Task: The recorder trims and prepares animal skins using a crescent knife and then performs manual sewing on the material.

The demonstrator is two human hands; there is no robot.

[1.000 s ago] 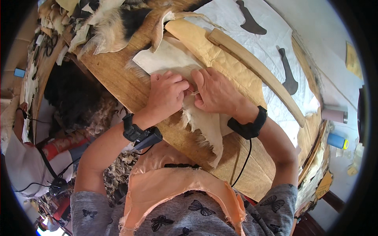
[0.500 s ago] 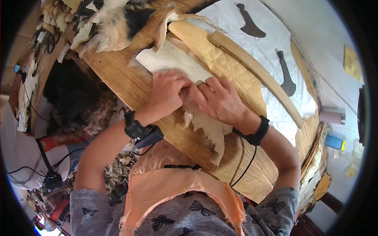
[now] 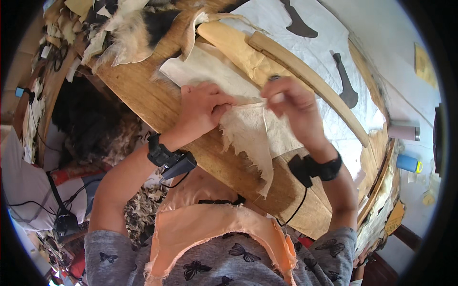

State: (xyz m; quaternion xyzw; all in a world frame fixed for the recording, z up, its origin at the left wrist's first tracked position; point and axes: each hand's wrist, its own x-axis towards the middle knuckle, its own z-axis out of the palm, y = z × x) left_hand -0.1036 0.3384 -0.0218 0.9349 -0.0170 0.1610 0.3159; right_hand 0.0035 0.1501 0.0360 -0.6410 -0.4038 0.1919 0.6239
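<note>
A pale hide (image 3: 245, 126), skin side up with a ragged, furry lower edge, lies folded on the wooden table. My left hand (image 3: 202, 107) pinches its folded edge between thumb and fingers, the other fingers resting on the cream hide behind. Beyond the fold, to the right, my right hand (image 3: 293, 102) is raised just off the hide. It is blurred by motion, its fingers curled together, with a dark ring-like band on one finger. Whatever its fingertips hold is too small to make out.
Behind the hide lie yellow paper (image 3: 234, 40), a curved wooden strip (image 3: 310, 78) and white sheeting with two dark flat blades (image 3: 346, 83). Furry pelts (image 3: 133, 38) cover the table's far left. A pink cylinder (image 3: 403, 132) and a blue spool (image 3: 408, 163) stand at right.
My right hand has come away from my left, moving right and upward from the hide's edge. The left hand keeps its pinch, and more of the folded edge shows.
</note>
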